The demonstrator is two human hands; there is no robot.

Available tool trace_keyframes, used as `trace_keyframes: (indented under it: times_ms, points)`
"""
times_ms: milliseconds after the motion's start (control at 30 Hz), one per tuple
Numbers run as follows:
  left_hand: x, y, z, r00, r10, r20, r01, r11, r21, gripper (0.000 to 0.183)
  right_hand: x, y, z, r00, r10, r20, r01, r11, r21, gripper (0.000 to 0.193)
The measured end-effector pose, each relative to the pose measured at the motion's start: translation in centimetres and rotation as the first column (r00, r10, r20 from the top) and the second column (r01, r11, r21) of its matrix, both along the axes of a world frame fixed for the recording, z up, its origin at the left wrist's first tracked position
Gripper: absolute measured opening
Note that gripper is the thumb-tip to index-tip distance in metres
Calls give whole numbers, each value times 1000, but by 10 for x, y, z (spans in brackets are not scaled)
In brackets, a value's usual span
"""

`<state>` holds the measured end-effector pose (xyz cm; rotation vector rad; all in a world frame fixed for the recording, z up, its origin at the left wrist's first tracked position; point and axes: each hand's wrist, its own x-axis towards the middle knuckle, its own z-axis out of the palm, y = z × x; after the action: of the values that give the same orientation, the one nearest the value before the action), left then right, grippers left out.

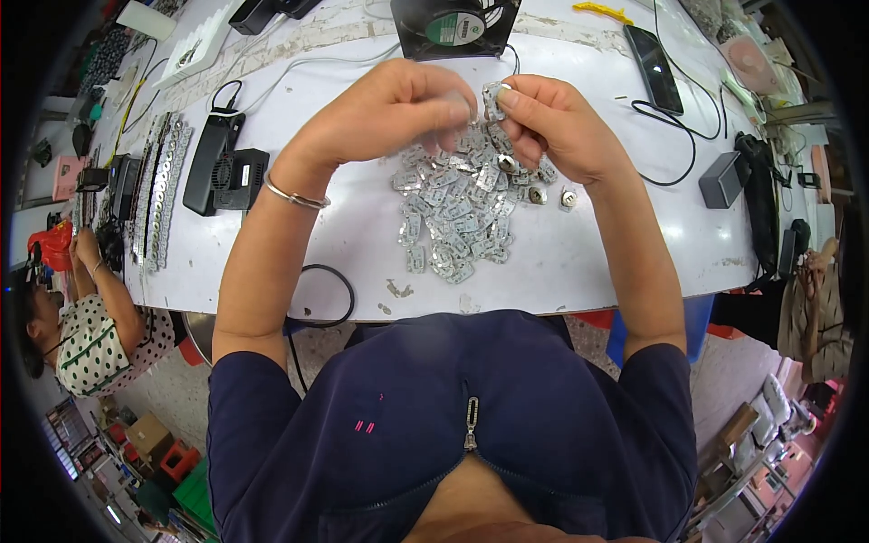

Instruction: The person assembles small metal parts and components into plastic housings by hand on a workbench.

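A small flat silvery piece (493, 100) is pinched upright between the thumb and fingers of my right hand (559, 124). My left hand (398, 107), with a bangle at its wrist, is close by on the left. Its fingers are bent toward the piece but smeared by motion, so whether anything is in them is hidden. Below both hands, a loose pile of similar small silvery pieces (457, 213) is spread on the white table (348, 231). Two small round-centred metal parts lie at its right edge, one of them a metal part (568, 199) set apart.
A black fan (457, 29) stands beyond my hands. On the left are black devices (237, 179) and long metal strips (163, 195); on the right, a phone (654, 69), a cable (674, 149) and a dark box (727, 179). A person (100, 348) sits at the far left.
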<state>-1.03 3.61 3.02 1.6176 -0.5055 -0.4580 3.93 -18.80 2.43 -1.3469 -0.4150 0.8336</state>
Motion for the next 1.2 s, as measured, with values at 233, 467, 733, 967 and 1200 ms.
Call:
trace_keyframes:
  times_ms: [233, 467, 733, 967, 1200]
  points:
    - [-1, -20, -24, 520, 220, 825, -639, 742, 205, 27, -1, 10, 1, 953, -112, 281, 190, 944, -270, 26]
    - [3, -16, -28, 471, 129, 873, -672, 694, 260, 24, 1, 17, 6, 951, -84, 298, 183, 928, -323, 28]
    - [24, -3, -40, 356, 206, 912, -749, 646, 147, 21, 21, 39, -10, 797, -73, 599, 343, 871, -351, 29]
    - [20, -8, -40, 384, 338, 859, -774, 625, 100, 18, 28, 47, -17, 823, -172, 541, 369, 887, -279, 32]
    - [6, -18, -37, 442, 276, 854, -735, 657, 168, 15, 11, 34, -16, 913, -231, 337, 332, 900, -283, 30]
